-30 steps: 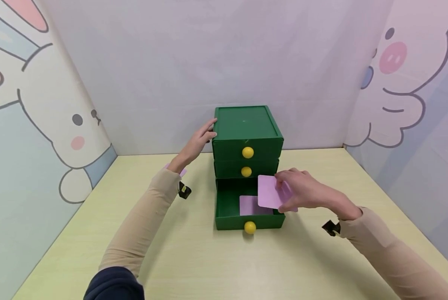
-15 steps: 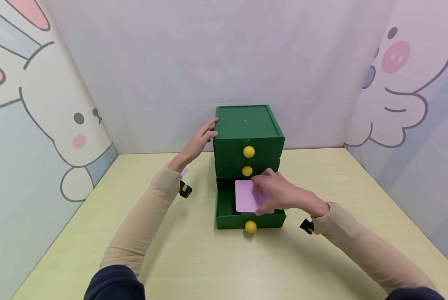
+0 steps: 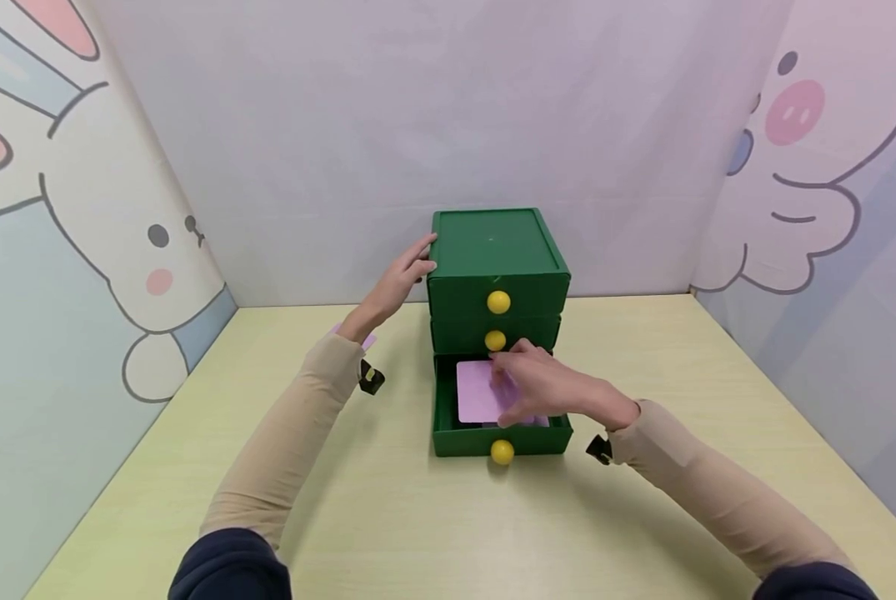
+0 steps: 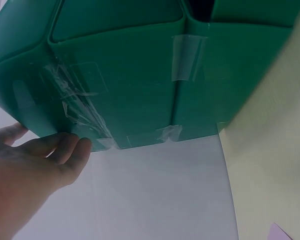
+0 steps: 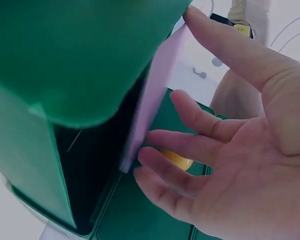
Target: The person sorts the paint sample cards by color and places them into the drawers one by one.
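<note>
A green drawer cabinet (image 3: 493, 243) stands at the back of the table, its bottom drawer (image 3: 455, 443) pulled out. My right hand (image 3: 543, 386) is over that drawer, its fingers and thumb at opposite edges of a pink card (image 3: 473, 390). In the right wrist view the card (image 5: 155, 82) appears nearly edge-on, beside the drawer's dark inside. Part of another pink card (image 3: 542, 421) shows beneath, in the drawer. My left hand (image 3: 395, 287) rests on the cabinet's upper left side. In the left wrist view its fingertips (image 4: 80, 150) touch the green wall near its back edge.
Another pink card (image 3: 370, 342) lies on the table, mostly hidden behind my left wrist. Two upper drawers are closed, with yellow knobs (image 3: 498, 302); the bottom drawer's knob (image 3: 503, 452) juts forward. A pale curtain wall (image 3: 327, 167) rises behind the table.
My right hand has carried the pink card leftward and down, from the drawer's right edge to over the drawer, covering most of the card inside. My left hand has stayed in place.
</note>
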The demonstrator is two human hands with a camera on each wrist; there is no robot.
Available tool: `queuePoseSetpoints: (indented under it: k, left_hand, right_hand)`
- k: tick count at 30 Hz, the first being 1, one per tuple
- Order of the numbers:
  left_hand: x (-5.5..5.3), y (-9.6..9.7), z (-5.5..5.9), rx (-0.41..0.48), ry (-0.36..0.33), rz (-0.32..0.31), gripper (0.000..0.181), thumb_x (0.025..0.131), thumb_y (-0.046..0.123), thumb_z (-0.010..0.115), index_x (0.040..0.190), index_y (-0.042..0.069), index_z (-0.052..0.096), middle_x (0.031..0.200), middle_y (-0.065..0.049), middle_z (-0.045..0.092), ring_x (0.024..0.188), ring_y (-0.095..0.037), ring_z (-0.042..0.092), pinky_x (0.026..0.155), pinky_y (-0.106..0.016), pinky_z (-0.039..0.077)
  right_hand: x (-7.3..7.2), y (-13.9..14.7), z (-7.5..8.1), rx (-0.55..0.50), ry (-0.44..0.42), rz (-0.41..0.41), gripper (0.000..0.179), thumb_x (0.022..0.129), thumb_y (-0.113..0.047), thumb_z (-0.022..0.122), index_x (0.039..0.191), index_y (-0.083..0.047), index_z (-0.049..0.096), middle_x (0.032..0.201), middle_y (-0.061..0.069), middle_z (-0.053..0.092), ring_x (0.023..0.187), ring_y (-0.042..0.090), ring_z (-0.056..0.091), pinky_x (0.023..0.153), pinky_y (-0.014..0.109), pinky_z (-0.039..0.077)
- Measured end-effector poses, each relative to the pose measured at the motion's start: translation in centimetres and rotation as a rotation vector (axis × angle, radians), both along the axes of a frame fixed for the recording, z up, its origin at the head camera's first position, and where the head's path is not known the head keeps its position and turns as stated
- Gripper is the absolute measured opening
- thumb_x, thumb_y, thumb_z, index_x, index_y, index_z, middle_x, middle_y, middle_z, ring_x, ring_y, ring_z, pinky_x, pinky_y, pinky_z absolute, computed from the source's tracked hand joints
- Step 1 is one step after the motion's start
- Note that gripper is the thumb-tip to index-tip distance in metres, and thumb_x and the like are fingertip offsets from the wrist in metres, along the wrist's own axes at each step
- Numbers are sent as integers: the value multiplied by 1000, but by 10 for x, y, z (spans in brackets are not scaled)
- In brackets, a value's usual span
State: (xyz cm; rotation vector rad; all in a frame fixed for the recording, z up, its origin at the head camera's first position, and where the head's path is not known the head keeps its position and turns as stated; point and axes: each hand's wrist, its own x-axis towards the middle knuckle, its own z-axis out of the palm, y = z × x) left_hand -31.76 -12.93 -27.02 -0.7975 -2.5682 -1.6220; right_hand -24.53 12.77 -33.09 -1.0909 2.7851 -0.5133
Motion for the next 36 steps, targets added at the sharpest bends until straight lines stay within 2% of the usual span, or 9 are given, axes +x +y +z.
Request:
queuePoseSetpoints:
  k: [5,10,12,16,19,23,26,29,36]
  left_hand:
    - [2,0,0,-12,-7,8,60,102,24,36,156,10,15,161,-16,17,149,-31,21,117,-52,26]
    - [-7,-7,-9,-6,-9,13,60,102,25,35,156,13,13,162,-14,16,149,-31,19,117,-53,24]
    - [-14,-13,-15,3,-16,17,60,102,29,35,157,18,12,162,-12,16,149,-29,19,118,-53,22]
    - [-23,-34,-28,-26,-24,103,62,102,45,34,156,27,12,163,-6,16,150,-26,18,119,-54,20]
    - [-22,-57,-38,-159,-34,240,71,99,53,38,157,23,11,163,-8,15,150,-29,16,118,-56,20]
    - [-22,-92,-60,-437,-72,372,87,95,51,51,156,5,8,161,-21,15,148,-40,15,117,-59,18]
    - [-22,-112,-80,-596,-155,411,97,91,49,58,153,-4,6,157,-29,15,144,-51,12,115,-65,15]
    - [-23,-123,-97,-688,-262,431,103,88,51,62,152,-6,4,155,-34,17,141,-58,10,112,-69,13]
    - [-20,-133,-114,-777,-377,447,99,82,52,66,147,-6,19,134,-31,43,125,-50,38,102,-62,37]
  right_hand:
    - [5,13,17,-84,-67,69,32,77,-29,81,101,-14,66,119,5,65,108,22,52,86,36,49]
    - [-1,31,54,-395,-43,165,23,84,-21,76,104,-16,68,104,-2,69,90,12,62,81,29,53]
    - [-9,38,66,-527,30,145,25,85,-17,74,109,-13,68,109,3,69,91,11,61,82,25,51]
    - [-38,52,81,-662,163,-26,40,89,-17,70,128,-12,61,129,11,60,110,16,54,93,26,44]
    - [-66,61,81,-636,118,-160,51,93,-31,63,142,-21,49,144,7,49,126,20,47,104,38,40]
    - [-95,70,70,-597,-107,-225,60,97,-46,51,151,-31,31,158,4,31,142,29,34,113,56,30]
    - [-110,75,60,-611,-242,-226,62,97,-52,45,153,-36,22,162,0,20,147,28,25,115,56,26]
    - [-119,81,52,-632,-293,-206,63,98,-53,43,154,-37,19,163,-2,16,148,26,22,115,55,25]
    - [-126,88,47,-622,-323,-179,64,98,-50,44,154,-36,16,163,-1,13,151,26,14,116,58,20]
